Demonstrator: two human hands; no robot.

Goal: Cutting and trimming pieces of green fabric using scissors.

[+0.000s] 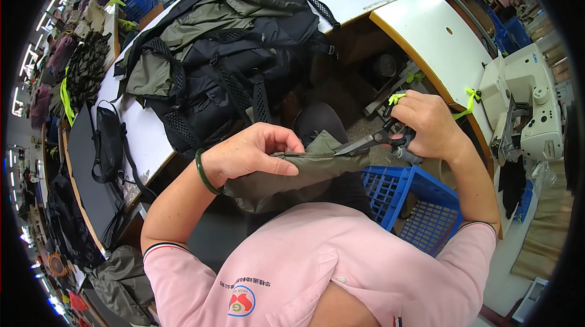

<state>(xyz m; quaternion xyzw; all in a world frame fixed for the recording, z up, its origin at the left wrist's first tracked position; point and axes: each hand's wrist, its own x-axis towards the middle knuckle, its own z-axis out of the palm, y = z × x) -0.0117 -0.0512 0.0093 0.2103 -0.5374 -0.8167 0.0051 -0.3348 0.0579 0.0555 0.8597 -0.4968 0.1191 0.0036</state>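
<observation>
My left hand (250, 154), with a green bangle at the wrist, pinches the seamed edge of an olive-green fabric piece (268, 187) between thumb and fingers. The piece hangs over my lap. My right hand (429, 123) grips a pair of scissors (373, 139) with dark handles and a bright yellow-green strip tied on. Their blades point left and lie at the fabric's edge, near a small raised corner. Whether the blades have cut into the cloth, I cannot tell.
A black and olive backpack (231, 53) lies on the white table (359, 1) ahead. At the right stands a white sewing machine (524, 105). A blue plastic basket (420, 205) sits low beside my lap. A black strapped pouch (108, 141) rests at the left, above olive cloth (122, 281).
</observation>
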